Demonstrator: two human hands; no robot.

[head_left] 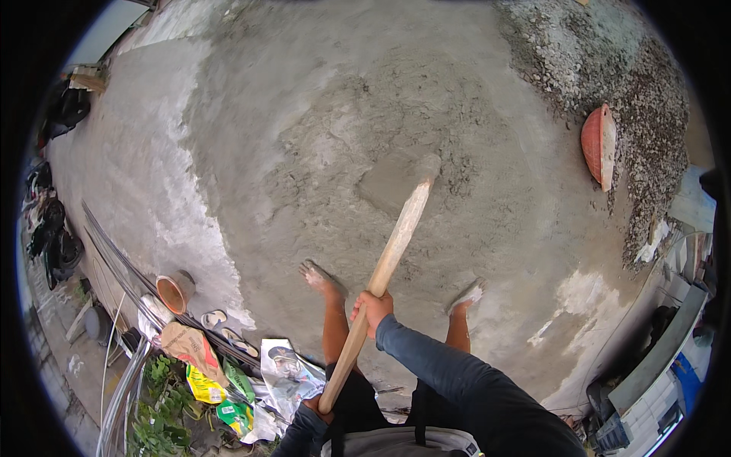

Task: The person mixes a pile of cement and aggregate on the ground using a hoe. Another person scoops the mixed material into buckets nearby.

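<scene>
A hoe with a pale wooden handle [388,255] slants up from my lap to the wet grey mix. My right hand [373,311] is wrapped round the handle near its middle. Lower down, my left hand [318,409] grips the handle's near end, partly hidden by sleeve and wood. The mortar-coated hoe blade [392,183] lies flat on the wet cement mix [335,145], which covers its edges in places. My bare feet stand on either side of the handle, the left foot [320,279] smeared with grey mix.
A red basin [598,147] leans on its side against the gravel heap [647,137] at the right. At the lower left are an orange bucket [176,292], long metal rods [114,244], sandals [214,318], several sacks [194,348] and plants [160,411]. Black bags [57,240] lie at the far left.
</scene>
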